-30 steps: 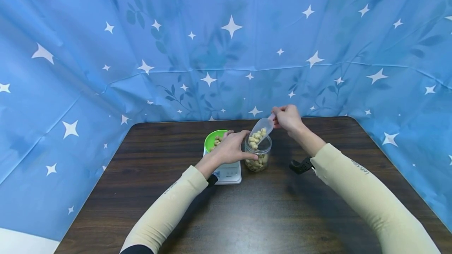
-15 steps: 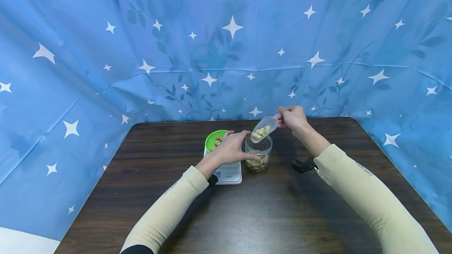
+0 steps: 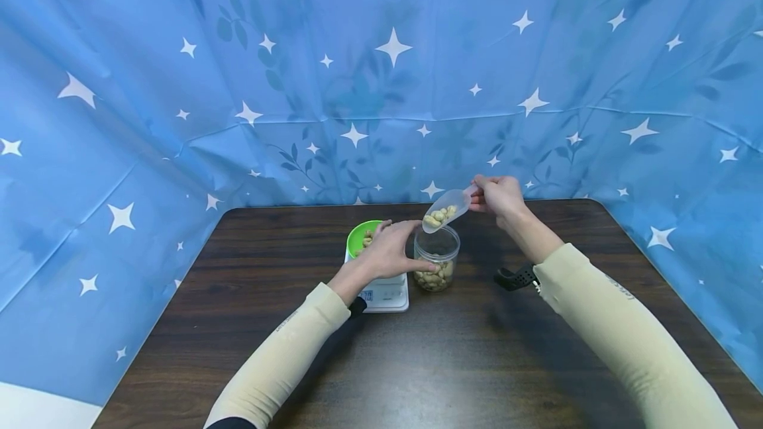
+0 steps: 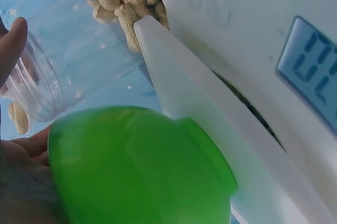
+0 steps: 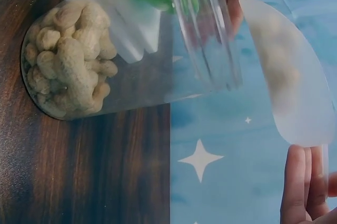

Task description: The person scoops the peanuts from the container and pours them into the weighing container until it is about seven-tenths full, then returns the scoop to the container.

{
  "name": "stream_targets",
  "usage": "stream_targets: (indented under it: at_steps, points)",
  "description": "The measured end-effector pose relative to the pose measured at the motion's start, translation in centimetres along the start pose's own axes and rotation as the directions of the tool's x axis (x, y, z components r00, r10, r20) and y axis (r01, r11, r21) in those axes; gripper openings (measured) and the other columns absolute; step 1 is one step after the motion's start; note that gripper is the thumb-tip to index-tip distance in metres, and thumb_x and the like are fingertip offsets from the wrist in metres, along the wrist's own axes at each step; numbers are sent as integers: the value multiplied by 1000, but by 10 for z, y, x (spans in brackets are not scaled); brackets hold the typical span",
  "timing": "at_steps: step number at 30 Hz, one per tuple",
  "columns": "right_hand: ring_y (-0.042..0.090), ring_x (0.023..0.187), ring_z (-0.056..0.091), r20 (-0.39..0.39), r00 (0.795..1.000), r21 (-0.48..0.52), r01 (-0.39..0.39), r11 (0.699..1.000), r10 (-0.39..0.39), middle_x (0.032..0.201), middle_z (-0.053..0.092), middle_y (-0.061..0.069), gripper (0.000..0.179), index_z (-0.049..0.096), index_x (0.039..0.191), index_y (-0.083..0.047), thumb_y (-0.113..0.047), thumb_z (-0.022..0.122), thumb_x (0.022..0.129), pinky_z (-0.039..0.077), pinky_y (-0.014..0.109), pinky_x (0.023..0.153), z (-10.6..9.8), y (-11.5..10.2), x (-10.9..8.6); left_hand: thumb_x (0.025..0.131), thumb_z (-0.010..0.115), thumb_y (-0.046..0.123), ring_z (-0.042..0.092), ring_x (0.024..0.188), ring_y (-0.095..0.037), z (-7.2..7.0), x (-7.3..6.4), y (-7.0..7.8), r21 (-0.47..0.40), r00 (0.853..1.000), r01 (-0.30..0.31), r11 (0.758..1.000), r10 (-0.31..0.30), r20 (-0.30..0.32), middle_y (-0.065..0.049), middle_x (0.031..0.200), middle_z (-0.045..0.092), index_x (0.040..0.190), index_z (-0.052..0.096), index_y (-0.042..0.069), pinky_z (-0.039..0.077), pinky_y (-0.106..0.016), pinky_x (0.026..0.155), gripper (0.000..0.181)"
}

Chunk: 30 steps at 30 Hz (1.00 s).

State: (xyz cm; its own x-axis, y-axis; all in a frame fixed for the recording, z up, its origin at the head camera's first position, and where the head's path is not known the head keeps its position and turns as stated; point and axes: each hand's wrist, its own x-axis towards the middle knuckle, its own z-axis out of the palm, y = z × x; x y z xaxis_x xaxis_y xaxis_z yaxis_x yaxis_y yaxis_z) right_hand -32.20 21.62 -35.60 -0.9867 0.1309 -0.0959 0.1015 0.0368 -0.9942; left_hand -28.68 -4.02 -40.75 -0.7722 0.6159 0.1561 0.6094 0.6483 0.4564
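A clear jar (image 3: pixel 437 263) of unshelled peanuts stands upright on the table. My left hand (image 3: pixel 390 250) holds it near the rim, thumb in front and fingers behind. Above the mouth, a translucent scoop (image 3: pixel 447 209) carries several peanuts (image 3: pixel 440 216). My right hand (image 3: pixel 499 198) pinches the scoop by its handle; the right wrist view shows those fingers (image 5: pixel 297 182) under the bowl of the scoop (image 5: pixel 303 77). Left of the jar, a green bowl (image 4: pixel 142 166) with peanuts sits on a white kitchen scale (image 3: pixel 390 296), partly hidden behind my left hand.
The scale's lit display (image 4: pixel 316 66) is only partly legible. Dark wood table (image 3: pixel 453 363) spreads in front of the jar. A blue curtain with white stars (image 3: pixel 381 85) hangs right behind the table's far edge.
The scoop has risen out of the jar's mouth and tipped more level, with peanuts in it. My right hand has shifted slightly right; my left hand stays at the jar.
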Motion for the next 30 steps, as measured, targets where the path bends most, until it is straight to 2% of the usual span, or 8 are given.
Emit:
stream_targets:
  at_steps: [8,13,18,25,30]
  points:
    - [6,64,66,-27,999,35,36,999,-35,69,66,-2,29,61,115,7,-19,47,110,59,24,67,4,-2,0,83,82,56,42,141,-25,-12,-10,-5,-11,998,48,999,-48,-29,-7,151,48,153,46,10,19,-57,118,91]
    - [7,64,66,-21,999,58,48,997,-47,70,66,0,32,60,119,9,-19,49,110,59,24,68,10,-3,0,83,82,56,39,142,-26,-20,-18,-14,-25,996,60,998,-61,-65,-8,152,46,152,48,11,20,-58,116,89]
    - [7,65,67,-18,999,70,48,996,-47,71,66,0,33,59,122,10,-19,49,109,59,25,69,19,-5,1,82,83,55,34,144,-27,-28,-27,-23,-24,991,107,994,-108,-84,-9,154,42,153,47,12,18,-58,116,90]
    - [9,66,67,6,998,48,59,997,-60,75,66,3,36,59,125,12,-20,49,110,60,26,71,35,-6,1,79,84,56,29,147,-31,-40,-41,-38,-35,986,165,986,-166,-34,-15,159,34,158,40,13,16,-62,116,100]
    - [10,68,68,14,998,15,56,998,-56,79,66,6,40,60,128,11,-23,49,111,60,29,74,46,-6,0,77,87,53,30,146,-35,-47,-50,-49,-90,977,213,973,-212,14,-16,161,30,161,33,12,17,-65,115,107]
